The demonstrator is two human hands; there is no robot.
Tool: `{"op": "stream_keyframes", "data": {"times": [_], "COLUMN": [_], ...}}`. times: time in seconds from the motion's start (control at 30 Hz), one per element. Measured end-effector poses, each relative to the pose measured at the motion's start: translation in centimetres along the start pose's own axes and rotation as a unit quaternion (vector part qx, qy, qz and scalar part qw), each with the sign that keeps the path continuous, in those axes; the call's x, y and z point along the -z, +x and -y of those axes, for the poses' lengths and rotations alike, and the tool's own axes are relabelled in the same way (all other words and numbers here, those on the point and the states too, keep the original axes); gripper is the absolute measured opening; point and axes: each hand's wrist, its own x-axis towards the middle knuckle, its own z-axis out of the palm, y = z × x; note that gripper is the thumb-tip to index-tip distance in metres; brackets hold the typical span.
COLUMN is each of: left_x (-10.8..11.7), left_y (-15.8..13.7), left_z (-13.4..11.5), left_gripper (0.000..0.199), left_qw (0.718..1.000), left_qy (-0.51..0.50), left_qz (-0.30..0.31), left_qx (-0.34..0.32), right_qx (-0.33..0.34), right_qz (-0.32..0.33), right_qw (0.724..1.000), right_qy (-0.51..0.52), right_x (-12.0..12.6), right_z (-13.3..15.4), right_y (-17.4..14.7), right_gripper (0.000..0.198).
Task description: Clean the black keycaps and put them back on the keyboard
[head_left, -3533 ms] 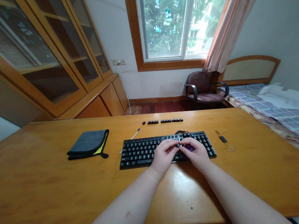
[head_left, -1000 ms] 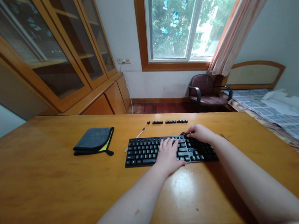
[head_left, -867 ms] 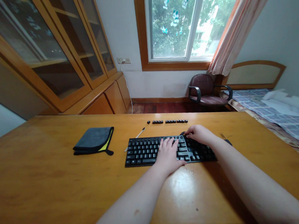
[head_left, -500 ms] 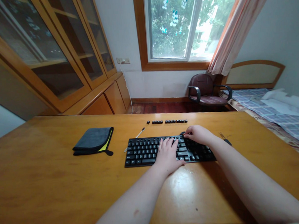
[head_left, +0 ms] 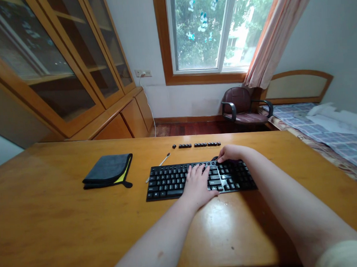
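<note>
A black keyboard (head_left: 166,181) lies on the wooden desk, with the top row along its far edge lacking keycaps in places. My left hand (head_left: 197,184) rests palm down on its middle, fingers spread over the keys. At the far edge, right of the middle, my right hand (head_left: 231,152) has its thumb and fingers pressed together, pointing down. Whatever is between those fingertips is hidden. Beyond the keyboard, several loose black keycaps (head_left: 201,145) are lined up in groups. A thin white-handled brush with a dark head (head_left: 164,158) lies partly behind the keyboard's left end.
A folded grey cloth with yellow lining (head_left: 108,170) lies left of the keyboard on the desk (head_left: 66,229). Past the desk are a glass-doored cabinet (head_left: 98,102), a window, a chair (head_left: 240,105) and a bed (head_left: 325,120).
The view has shifted slightly to the right. My right wrist has risen a little, its fingertips staying at the keyboard's far edge. My left hand keeps its place on the keys.
</note>
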Motion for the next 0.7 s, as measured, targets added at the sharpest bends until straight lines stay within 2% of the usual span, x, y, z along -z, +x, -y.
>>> {"op": "stream_keyframes", "data": {"times": [0.27, 0.4, 0.53, 0.6, 0.7], "left_x": [0.2, 0.6, 0.6, 0.5, 0.3], "left_y": [-0.1, -0.2, -0.3, -0.3, -0.2], "left_z": [-0.2, -0.6, -0.7, -0.5, -0.4], "left_gripper": [0.091, 0.090, 0.091, 0.090, 0.084], "left_qw": [1.000, 1.000, 1.000, 1.000, 1.000], "left_qy": [-0.001, -0.001, 0.015, 0.017, 0.014], "left_qz": [0.004, 0.014, -0.001, -0.005, -0.003], "left_qx": [0.002, -0.012, -0.013, -0.004, 0.011], "right_qx": [0.009, 0.023, 0.017, -0.020, -0.086], "right_qz": [-0.001, 0.004, 0.009, -0.052, -0.180], "right_qw": [1.000, 1.000, 1.000, 0.998, 0.979], "right_qy": [-0.007, 0.000, -0.003, -0.011, -0.033], "right_x": [0.1, 0.4, 1.3, 1.8, 2.1], "right_z": [0.5, -0.4, -2.0, -2.8, -3.2], "right_y": [0.2, -0.1, 0.1, 0.5, 1.5], "right_gripper": [0.027, 0.026, 0.022, 0.023, 0.032]}}
